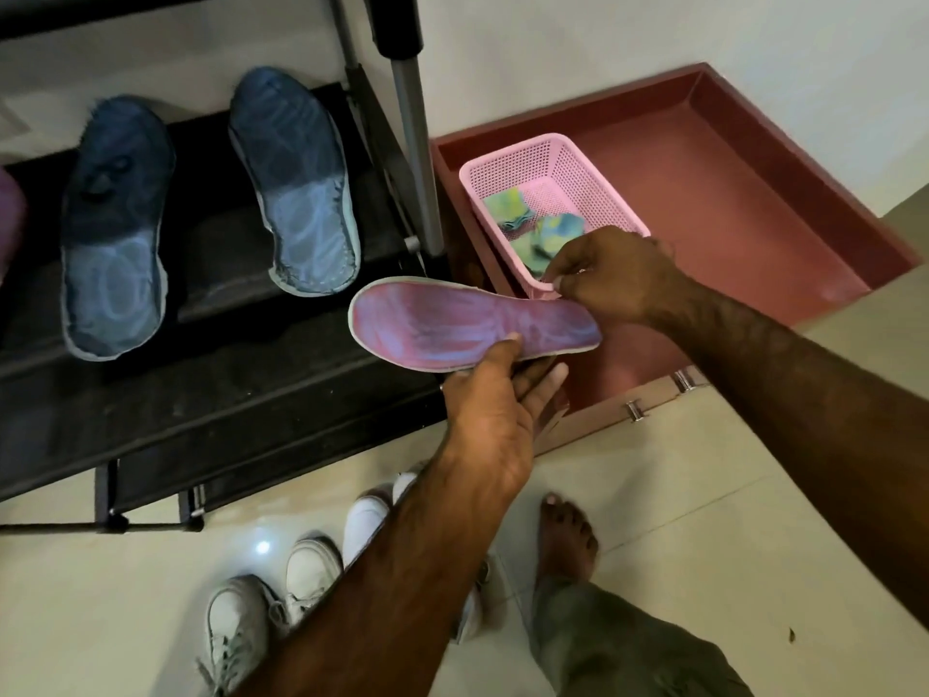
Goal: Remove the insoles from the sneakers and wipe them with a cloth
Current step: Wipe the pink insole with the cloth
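Beside the basket (595,193), left hand (492,420) grips insole (442,324)

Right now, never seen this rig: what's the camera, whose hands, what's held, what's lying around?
No machine: a person's two bare hands, filmed by one wide-angle camera worn on the head, looking down. The left hand holds a pink insole from below, thumb on top. The right hand is at the near rim of a pink basket of green-blue cloths in a reddish drawer; whether it grips anything is unclear. Two blue insoles lie on a black rack. White sneakers stand on the floor.
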`<state>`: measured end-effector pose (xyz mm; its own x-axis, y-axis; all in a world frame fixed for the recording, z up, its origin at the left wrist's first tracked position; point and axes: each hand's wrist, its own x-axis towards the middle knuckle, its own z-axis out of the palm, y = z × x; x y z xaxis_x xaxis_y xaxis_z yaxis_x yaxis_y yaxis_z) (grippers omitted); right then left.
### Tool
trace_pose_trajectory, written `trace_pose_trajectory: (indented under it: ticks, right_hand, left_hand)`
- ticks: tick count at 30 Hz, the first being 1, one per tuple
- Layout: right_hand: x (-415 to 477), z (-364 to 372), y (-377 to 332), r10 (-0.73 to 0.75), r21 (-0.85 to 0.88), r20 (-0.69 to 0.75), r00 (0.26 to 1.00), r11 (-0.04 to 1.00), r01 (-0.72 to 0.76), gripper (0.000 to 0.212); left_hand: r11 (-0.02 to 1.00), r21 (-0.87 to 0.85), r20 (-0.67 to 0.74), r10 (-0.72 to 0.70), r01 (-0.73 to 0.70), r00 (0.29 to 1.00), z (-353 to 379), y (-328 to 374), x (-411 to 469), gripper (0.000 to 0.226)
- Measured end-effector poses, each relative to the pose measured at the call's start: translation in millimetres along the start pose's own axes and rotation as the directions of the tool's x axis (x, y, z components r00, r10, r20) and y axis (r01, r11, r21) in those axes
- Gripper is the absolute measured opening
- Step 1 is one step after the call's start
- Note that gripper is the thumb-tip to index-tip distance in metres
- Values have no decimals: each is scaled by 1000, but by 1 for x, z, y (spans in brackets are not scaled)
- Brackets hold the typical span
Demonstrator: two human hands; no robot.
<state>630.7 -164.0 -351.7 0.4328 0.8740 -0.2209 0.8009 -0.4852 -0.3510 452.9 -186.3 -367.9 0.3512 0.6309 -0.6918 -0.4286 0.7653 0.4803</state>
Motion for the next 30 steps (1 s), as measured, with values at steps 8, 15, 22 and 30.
trace_pose_trajectory:
  ticks: [8, 15, 22, 30]
  right_hand:
    - [56, -21, -17, -81, 109, -76, 994, 990, 89, 30]
    - [112, 3, -33, -104, -53, 7, 995, 993, 104, 49]
    - [116, 21, -41, -130, -178, 6, 991, 975, 129, 23]
    - [117, 21, -36, -98, -171, -128, 987, 982, 75, 27]
  left_hand:
    - [1000, 26, 10, 2, -2, 1000, -4, 0, 9, 37]
    - [1000, 3, 54, -26, 26, 998, -12, 5, 20, 37]
    - [999, 11, 78, -46, 45, 996, -14, 7, 28, 39]
    - [999, 17, 76, -45, 44, 996, -12, 7, 28, 38]
